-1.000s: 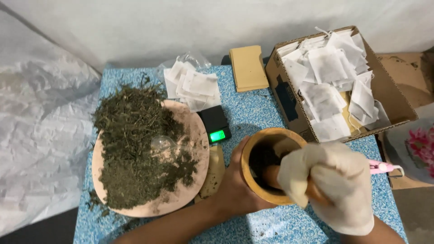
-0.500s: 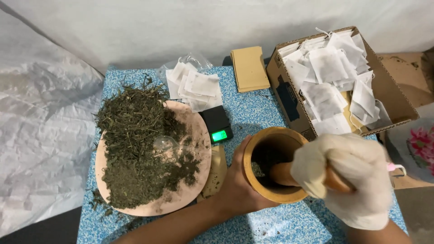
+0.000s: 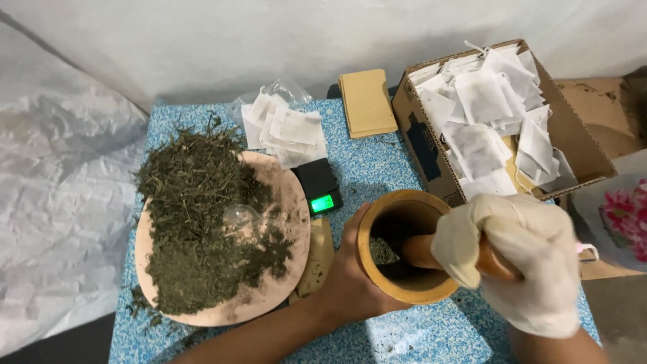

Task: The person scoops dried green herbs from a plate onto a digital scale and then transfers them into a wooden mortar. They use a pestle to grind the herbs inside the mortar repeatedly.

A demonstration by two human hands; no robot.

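One wooden mortar stands upright on the blue speckled desk, near its front edge and just right of the plate, its round mouth facing up. Some crushed green herb lies at its bottom. One wooden pestle leans inside it; its long axis slants from the lower right, where the handle is held, down to the left into the bowl.

The left hand is bare and comes in from the lower left with the forearm lying across the front of the desk. Its fingers are wrapped round the outer left wall of the mortar, closed against the wood.

The right hand wears a pale glove and sits over the right rim of the mortar, wrist toward the lower right. Its fingers are curled tight round the pestle handle.

To the left lies one round pinkish plate heaped with dried green herb, some of it spilled over the rim. One small black scale with a lit green display sits between the plate and the mortar. Behind it lies a loose pile of white paper sachets, and one stack of tan envelopes. One open cardboard box at the right holds many more white sachets, too many and too overlapped to count.
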